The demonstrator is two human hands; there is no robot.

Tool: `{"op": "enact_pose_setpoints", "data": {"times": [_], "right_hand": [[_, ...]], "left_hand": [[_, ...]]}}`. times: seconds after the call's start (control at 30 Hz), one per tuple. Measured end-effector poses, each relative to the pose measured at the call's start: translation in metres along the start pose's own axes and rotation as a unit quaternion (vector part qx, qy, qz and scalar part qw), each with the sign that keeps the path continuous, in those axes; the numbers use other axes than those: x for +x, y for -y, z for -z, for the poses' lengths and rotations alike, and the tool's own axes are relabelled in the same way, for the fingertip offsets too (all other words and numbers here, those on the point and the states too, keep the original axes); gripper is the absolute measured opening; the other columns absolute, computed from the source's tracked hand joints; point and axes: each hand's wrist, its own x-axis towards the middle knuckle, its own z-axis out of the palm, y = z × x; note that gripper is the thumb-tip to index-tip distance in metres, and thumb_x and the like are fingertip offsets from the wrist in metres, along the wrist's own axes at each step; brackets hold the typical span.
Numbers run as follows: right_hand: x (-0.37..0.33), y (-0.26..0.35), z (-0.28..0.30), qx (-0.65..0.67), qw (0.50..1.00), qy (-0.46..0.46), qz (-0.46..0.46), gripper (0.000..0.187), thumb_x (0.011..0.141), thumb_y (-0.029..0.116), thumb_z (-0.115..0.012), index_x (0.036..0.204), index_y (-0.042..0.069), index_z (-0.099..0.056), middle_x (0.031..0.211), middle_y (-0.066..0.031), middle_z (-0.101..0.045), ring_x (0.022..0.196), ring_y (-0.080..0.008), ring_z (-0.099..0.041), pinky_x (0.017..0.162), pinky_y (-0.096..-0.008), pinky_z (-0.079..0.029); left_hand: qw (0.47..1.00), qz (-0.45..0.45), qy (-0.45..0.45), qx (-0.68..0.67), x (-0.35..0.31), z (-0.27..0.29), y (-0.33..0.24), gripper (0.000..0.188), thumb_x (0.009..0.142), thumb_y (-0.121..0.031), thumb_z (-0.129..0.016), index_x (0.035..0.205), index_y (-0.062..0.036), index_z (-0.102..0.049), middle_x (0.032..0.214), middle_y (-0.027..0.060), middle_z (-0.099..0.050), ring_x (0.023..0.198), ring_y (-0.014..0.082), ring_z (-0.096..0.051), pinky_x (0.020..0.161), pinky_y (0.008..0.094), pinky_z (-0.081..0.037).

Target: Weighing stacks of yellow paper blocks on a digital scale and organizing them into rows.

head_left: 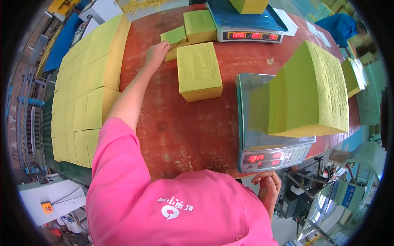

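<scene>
At the far side of the table, my left hand (158,54) is closed on the near-left edge of a thin sheaf of yellow paper sheets (174,35). The sheaf tilts on top of a low yellow stack (171,54). Close by stands an embossed yellow paper stack (200,67). My right hand (267,185) hangs beside the near table edge, its fingers curled with nothing visible in them. Just beyond it is a digital scale (256,141) with lit red digits, carrying a tall yellow paper stack (297,96).
Rows of yellow paper blocks (82,90) fill the left side. A second scale (250,30) with a blue pan bears another yellow block (250,5). Another yellow stack (194,25) sits left of it. A person in blue (338,28) is at the far right. The tabletop (184,135) is red.
</scene>
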Motion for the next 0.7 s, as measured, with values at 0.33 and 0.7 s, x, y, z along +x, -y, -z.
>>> {"op": "enact_pose_setpoints", "data": {"times": [0.33, 0.7], "right_hand": [[0.005, -0.002, 0.001, 0.003, 1.0, 0.001, -0.007, 0.03, 0.093, 0.024, -0.057, 0.092, -0.005, -0.061, 0.083, -0.0144, -0.067, 0.075, -0.0182, -0.06, 0.072, -0.0303, -0.045], [0.046, 0.004, -0.084, -0.016, 0.932, 0.271, -0.242, 0.047, 0.102, 0.032, -0.045, 0.13, -0.005, -0.051, 0.121, -0.0179, -0.062, 0.102, -0.027, -0.064, 0.089, -0.0384, -0.052]], "left_hand": [[0.998, 0.04, -0.04, -0.028, -0.004, 0.005, -0.003, 0.016, 0.091, -0.023, -0.061, 0.092, -0.0076, -0.058, 0.08, 0.0178, -0.065, 0.077, 0.04, -0.063, 0.065, 0.0493, -0.048], [0.994, 0.081, 0.063, -0.049, -0.202, 0.143, -0.09, 0.013, 0.093, -0.013, -0.056, 0.097, -0.0011, -0.06, 0.09, 0.0204, -0.065, 0.085, 0.0378, -0.065, 0.072, 0.0437, -0.051]]}}
